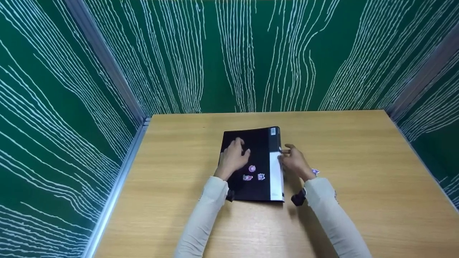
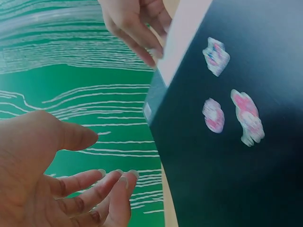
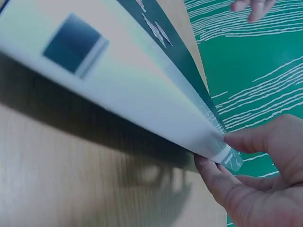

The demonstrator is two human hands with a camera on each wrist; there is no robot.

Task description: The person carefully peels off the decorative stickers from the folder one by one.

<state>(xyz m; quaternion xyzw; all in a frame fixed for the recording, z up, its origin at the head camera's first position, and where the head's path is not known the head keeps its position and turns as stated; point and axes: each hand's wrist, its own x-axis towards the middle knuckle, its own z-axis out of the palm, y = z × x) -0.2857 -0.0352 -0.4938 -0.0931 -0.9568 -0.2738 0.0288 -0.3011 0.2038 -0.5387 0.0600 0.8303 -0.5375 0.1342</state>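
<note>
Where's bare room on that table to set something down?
The tabletop is bare between the metal rail and the folder, and between the right hand and right wall. Mid-table is crowded: left hand over the folder, right pinching it.

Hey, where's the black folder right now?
In the head view, the black folder is near the middle of the wooden table, beneath the left grip; the right grip pinches its white-striped right edge.

Black folder point(image 1: 256, 147), white spine strip point(image 1: 276, 175); pink-white stickers point(image 1: 252, 168); green wall point(image 1: 229, 53), white-streaked.
</note>
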